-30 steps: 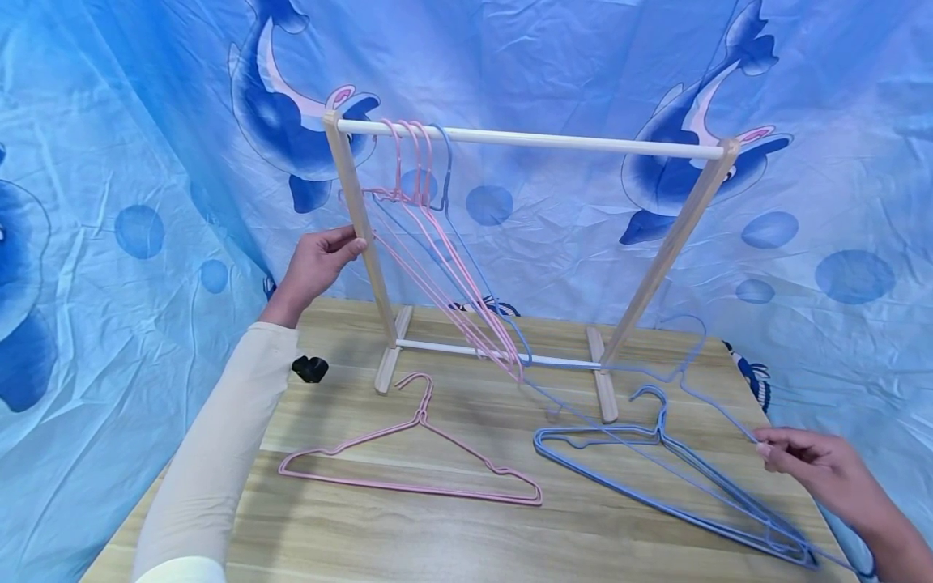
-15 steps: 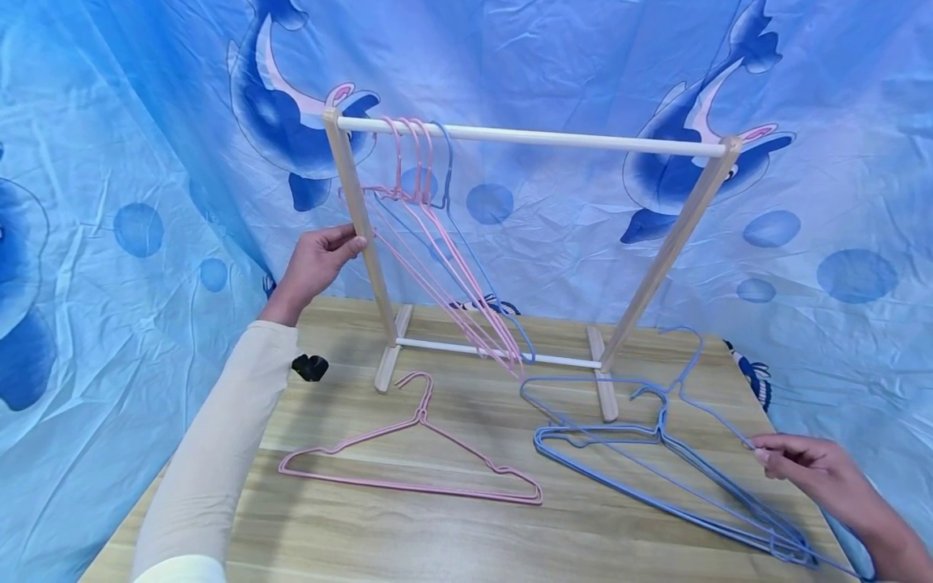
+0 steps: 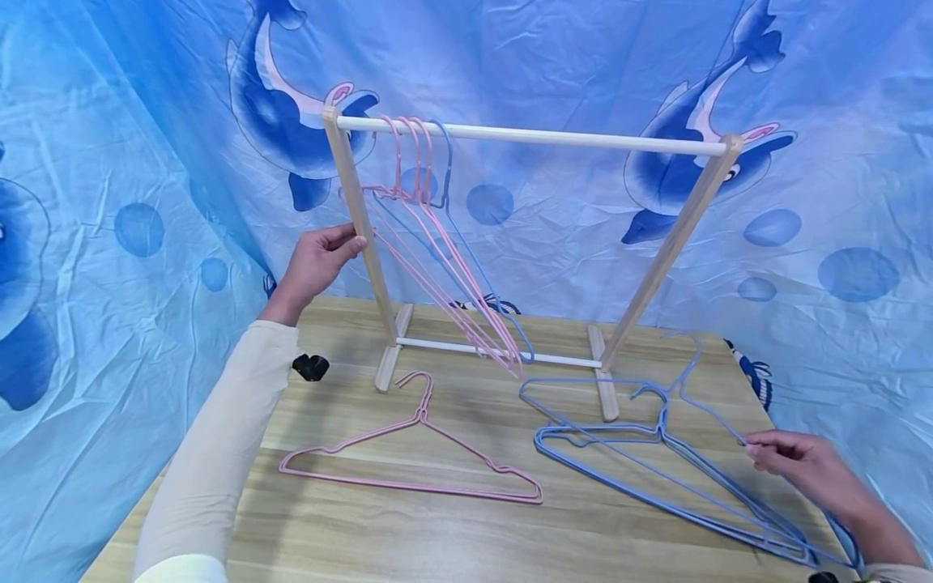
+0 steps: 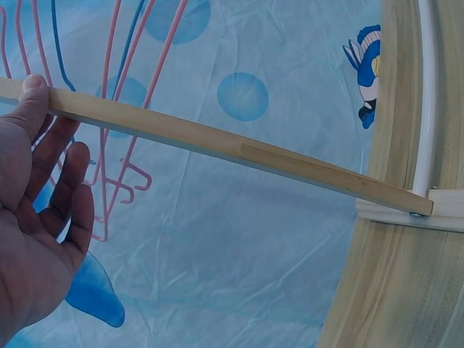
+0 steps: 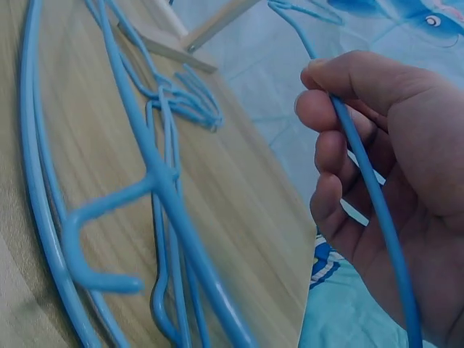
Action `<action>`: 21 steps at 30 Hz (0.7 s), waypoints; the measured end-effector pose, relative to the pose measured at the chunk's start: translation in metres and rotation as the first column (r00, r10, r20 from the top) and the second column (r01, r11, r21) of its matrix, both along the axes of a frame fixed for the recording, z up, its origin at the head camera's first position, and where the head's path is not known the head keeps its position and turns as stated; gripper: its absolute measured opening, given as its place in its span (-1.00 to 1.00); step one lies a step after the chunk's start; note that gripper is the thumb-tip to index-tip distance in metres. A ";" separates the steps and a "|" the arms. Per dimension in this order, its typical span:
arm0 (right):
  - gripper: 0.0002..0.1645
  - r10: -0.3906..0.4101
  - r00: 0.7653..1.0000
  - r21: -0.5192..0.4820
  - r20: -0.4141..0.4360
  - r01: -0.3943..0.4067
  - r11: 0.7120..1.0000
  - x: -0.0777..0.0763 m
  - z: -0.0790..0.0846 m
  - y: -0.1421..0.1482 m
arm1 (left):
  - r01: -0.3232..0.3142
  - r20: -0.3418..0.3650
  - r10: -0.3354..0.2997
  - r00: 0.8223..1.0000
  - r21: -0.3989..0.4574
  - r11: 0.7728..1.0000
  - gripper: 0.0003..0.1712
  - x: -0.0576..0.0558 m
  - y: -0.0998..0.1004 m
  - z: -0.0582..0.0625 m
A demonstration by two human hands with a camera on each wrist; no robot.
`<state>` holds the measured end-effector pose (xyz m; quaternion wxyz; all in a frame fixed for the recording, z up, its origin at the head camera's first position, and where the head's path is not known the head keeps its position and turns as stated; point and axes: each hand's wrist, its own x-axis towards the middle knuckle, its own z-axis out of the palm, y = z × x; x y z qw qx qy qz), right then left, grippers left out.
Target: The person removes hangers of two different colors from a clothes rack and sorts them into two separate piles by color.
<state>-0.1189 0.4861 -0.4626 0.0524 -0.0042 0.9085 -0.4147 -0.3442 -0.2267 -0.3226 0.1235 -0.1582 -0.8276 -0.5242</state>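
My left hand [image 3: 321, 263] pinches the left wooden post [image 3: 359, 198] of a clothes rack between thumb and fingers; the left wrist view shows the thumb lying over the post [image 4: 239, 145]. Over at the right, my right hand [image 3: 809, 465] holds a blue hanger [image 3: 717, 417] by one sloping shoulder, and its wire [image 5: 366, 170] runs through the curled fingers. That hanger is raised above several stacked blue hangers [image 3: 598, 474] lying on the table. On the rack's white top rail [image 3: 568, 139] hang several pink hangers [image 3: 426, 166] and a blue hanger [image 3: 448, 170], grouped near the left post.
Pink hangers [image 3: 408, 486] lie stacked on the wooden table [image 3: 408, 546], in front of the rack. A small black object [image 3: 311, 368] shows beside the left sleeve. The rack's right post [image 3: 670, 251] stands behind the blue stack. A blue dolphin-print curtain [image 3: 539, 73] encloses the table.
The held blue hanger has come down and swung so its far end sits over the blue stack, as my right hand shifted slightly left. My left hand stays on the post.
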 end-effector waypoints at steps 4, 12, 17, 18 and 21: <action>-0.59 0.017 1.000 0.014 0.009 -0.017 1.000 -0.004 -0.005 0.000 | -0.003 0.001 0.003 1.000 -0.006 1.000 -0.47 -0.001 -0.001 0.000; -0.58 0.051 0.999 0.020 0.009 -0.051 0.998 -0.014 -0.014 0.000 | -0.002 0.004 0.002 1.000 -0.009 1.000 -0.46 -0.002 -0.001 -0.001; -0.60 0.083 0.996 0.021 -0.020 -0.082 0.996 -0.018 -0.021 0.000 | -0.002 0.001 0.002 1.000 -0.001 1.000 -0.46 -0.002 0.000 -0.001; -0.60 0.099 0.995 0.010 -0.017 -0.099 0.995 -0.018 -0.022 0.000 | -0.003 0.000 0.003 1.000 0.000 1.000 -0.46 -0.002 0.000 -0.001; -0.60 0.121 0.993 -0.022 -0.008 -0.121 0.992 -0.019 -0.025 0.000 | -0.008 -0.004 0.008 1.000 -0.001 1.000 -0.48 -0.003 0.000 -0.002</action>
